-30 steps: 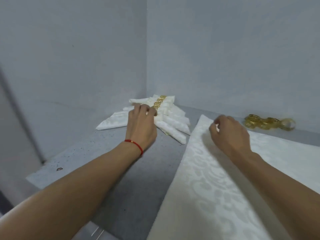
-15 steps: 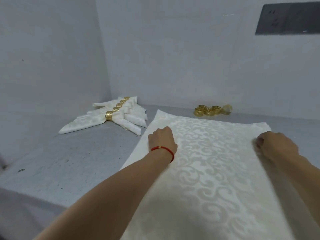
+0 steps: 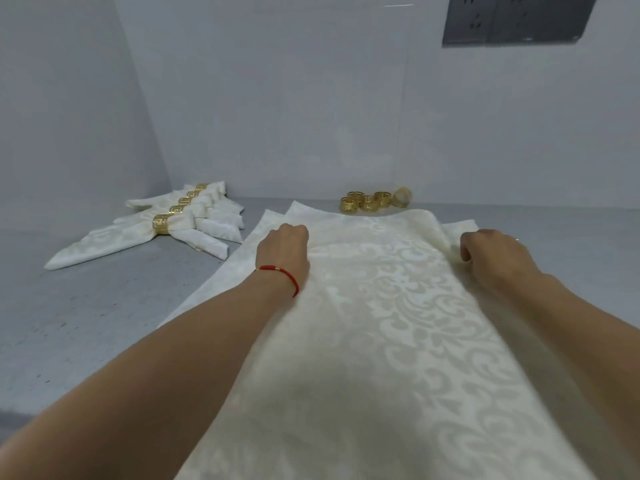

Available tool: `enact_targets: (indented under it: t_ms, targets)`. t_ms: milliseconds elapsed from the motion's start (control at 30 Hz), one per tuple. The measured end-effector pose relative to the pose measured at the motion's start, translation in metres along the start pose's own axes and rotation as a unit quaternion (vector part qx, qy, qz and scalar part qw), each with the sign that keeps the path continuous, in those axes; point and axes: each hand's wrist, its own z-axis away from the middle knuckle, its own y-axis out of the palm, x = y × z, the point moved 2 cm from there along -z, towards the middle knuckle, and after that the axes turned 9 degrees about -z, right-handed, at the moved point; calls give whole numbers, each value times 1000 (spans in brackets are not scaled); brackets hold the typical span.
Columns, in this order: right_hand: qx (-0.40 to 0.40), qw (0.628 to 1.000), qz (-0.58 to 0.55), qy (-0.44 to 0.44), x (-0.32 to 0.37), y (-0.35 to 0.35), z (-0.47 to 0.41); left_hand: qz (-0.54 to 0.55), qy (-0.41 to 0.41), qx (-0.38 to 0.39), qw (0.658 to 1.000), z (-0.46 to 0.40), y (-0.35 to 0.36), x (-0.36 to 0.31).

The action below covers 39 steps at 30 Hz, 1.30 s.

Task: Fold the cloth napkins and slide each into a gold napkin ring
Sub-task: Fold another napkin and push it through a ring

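Observation:
A cream damask napkin [image 3: 388,323] lies on top of a stack of flat napkins in front of me. My left hand [image 3: 282,249], with a red string at the wrist, grips the top napkin's far left corner. My right hand [image 3: 491,254] pinches its far right corner, which is lifted and curled off the napkin underneath. Several loose gold rings [image 3: 375,200] sit past the napkin by the back wall. Several folded napkins in gold rings [image 3: 162,225] lie fanned out at the far left.
The grey table [image 3: 86,323] meets white walls at the back and left, forming a corner. A dark socket panel [image 3: 512,19] is mounted on the back wall at upper right. The table's front left edge drops off near my left forearm.
My left hand left the ringed napkins and went to the flat napkin's far left corner. My right hand slid to the far right corner and has now lifted it. The view swung right.

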Motion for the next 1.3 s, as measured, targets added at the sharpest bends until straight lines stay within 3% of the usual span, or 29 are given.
enact_targets:
  t_ms: [100,267,300,367,433,500,567,767,900,1067,1133,1233,1300]
  targets:
    - [35,999,9,-9,-5,-6,11,-9,-6,14,1000,-2,-2,-7]
    - [175,984,32,-19,4,-27,41,-30,19,70,997,2,-7,-13]
    - [159,984,76,-40,9,-31,47,-24,27,83,996,7,-11,-17]
    - [54,982,120,-133,23,-40,60,-15,62,75,995,23,-23,-34]
    - [34,964,-64,-257,41,-42,80,6,120,45,992,52,-32,-55]
    - [145,908,-258,-297,57,-40,105,67,161,45,984,86,-41,-67]
    - [217,885,-300,-282,69,-31,122,120,181,66,974,109,-47,-68]
    - [251,863,-356,-257,81,-19,129,272,200,129,932,143,-48,-41]
    - [242,857,-365,-273,89,-27,135,323,188,100,922,163,-62,-18]
    - [233,840,-425,-242,102,-32,132,320,269,169,893,182,-79,9]
    - [230,846,-422,-229,111,-31,130,285,308,164,893,179,-78,18]
    - [123,902,-283,-301,120,-34,136,234,323,155,904,171,-71,27]
    - [38,899,-255,-355,120,-45,152,233,315,157,907,168,-68,33]
